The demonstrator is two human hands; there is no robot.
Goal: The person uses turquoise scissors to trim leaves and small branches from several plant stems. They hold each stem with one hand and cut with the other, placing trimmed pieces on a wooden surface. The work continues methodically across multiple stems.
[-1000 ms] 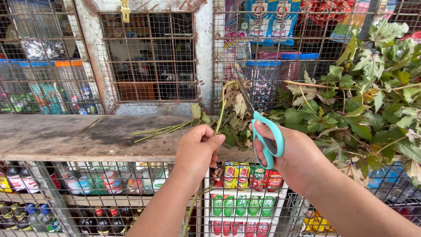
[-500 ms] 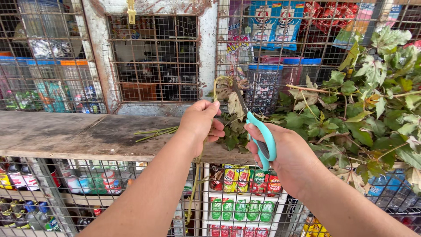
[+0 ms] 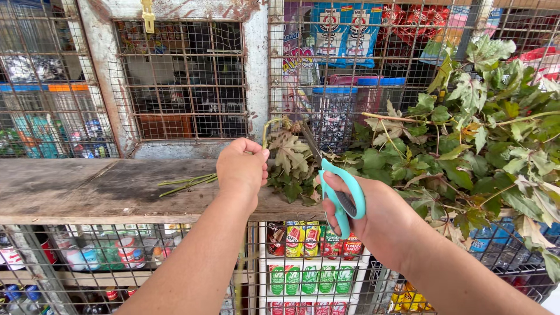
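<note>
My left hand [image 3: 242, 167] is closed around a thin green stem [image 3: 270, 125] that curves up above my fingers and carries wilted leaves [image 3: 290, 153]. My right hand [image 3: 373, 219] grips a pair of scissors with teal handles [image 3: 343, 197]; their dark blades [image 3: 311, 140] point up toward the stem just right of my left hand. Both hands are held over the front edge of a worn wooden counter [image 3: 87, 186]. A big heap of leafy green branches [image 3: 484, 146] lies on the counter to the right of the scissors.
Several cut green stems [image 3: 186, 183] lie on the counter left of my left hand. A wire mesh wall with a barred window [image 3: 181, 81] stands behind. Under the counter, a mesh cage holds cans and bottles [image 3: 303, 262].
Both hands have risen and moved forward. The stem is lifted higher and the scissor blades have come up close to it.
</note>
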